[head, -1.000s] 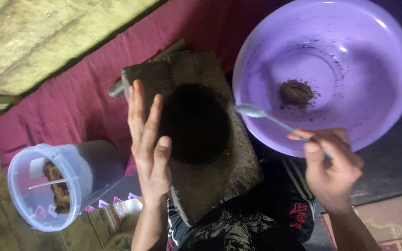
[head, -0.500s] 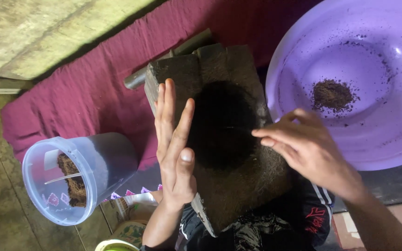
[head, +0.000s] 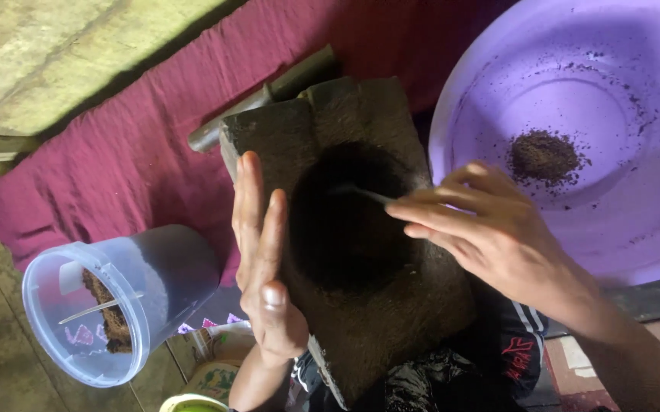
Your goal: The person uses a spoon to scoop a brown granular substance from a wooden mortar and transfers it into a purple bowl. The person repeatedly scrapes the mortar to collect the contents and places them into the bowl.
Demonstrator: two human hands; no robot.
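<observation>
One small heap of dark powder already lies in the purple basin, near its middle, with loose grains scattered on the basin floor around it. So a part of the work looks done, but only a small part, in my judgement.

The mortar is a dark, heavy block with a deep round hollow, and it stands tilted between the person's knees, partly on the red cloth. The right hand comes over the mortar's right edge. Its fingers are closed narrowly on the handle of a spoon, and the bowl of the spoon goes down into the hollow. I cannot tell how much powder is inside there, because the hollow is too dark.

The left hand holds nothing. It stands flat and upright against the left rim of the mortar, fingers straight and close together, like a wall beside the hollow.

A pestle lies on the cloth just behind the mortar, touching it or nearly so, and no hand is on it. It seems the pounding is paused and the scooping is in hand.

To the left, on the floor, a clear plastic jar lies on its side, apart from the mortar. It has some brown material inside and a thin stick or handle. I judge this may be stock not yet ground, but I cannot be sure.
</observation>
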